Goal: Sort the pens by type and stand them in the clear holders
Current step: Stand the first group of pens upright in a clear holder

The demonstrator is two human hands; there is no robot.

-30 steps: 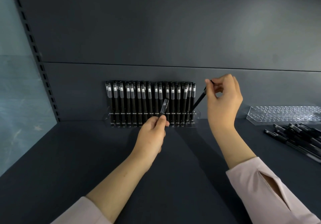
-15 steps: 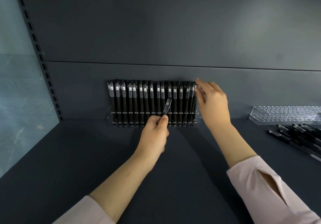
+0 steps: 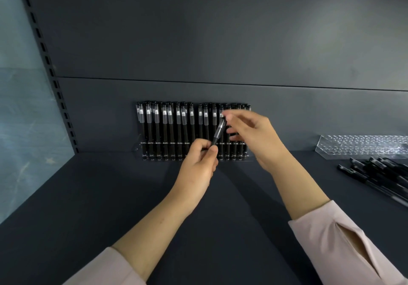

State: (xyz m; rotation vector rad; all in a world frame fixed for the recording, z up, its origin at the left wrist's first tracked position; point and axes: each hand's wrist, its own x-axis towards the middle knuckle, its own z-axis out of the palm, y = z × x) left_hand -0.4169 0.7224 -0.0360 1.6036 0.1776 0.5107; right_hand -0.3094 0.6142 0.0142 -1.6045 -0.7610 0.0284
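Over at the left of the frame, the slotted upright (image 3: pixel 57 99) runs down to the dark shelf (image 3: pixel 99 196). Moving in to centre, there's the filled clear holder (image 3: pixel 139 152) against the back wall, standing pens (image 3: pixel 164 125) packed upright in it. Now the left hand (image 3: pixel 196 169): thumb and fingertips are pinched on the lower end of one pen (image 3: pixel 219 131), which tilts up and to the right in front of the row. Just right of it, the right hand (image 3: pixel 256 136) is blurred, fingers loosely spread and gripping nothing I can make out, its index tip right by the pen's cap. Far right, a second clear holder (image 3: pixel 362 145) sits with no pens in it, and the loose pens (image 3: pixel 375 172) lie heaped in front of it.

The danger, as I judge it: that rack looks nearly full, so pushing this pen in at a slant could knock its neighbours askew. A handover between two hands this close to the row could also drop the pen or catch the caps.

Counts: two holders, one pen in hand, two hands. Standing pens, at least a dozen banded caps in view, with more hidden behind the right hand. The loose heap is roughly ten, overlapping and cut by the frame edge, so no exact count.
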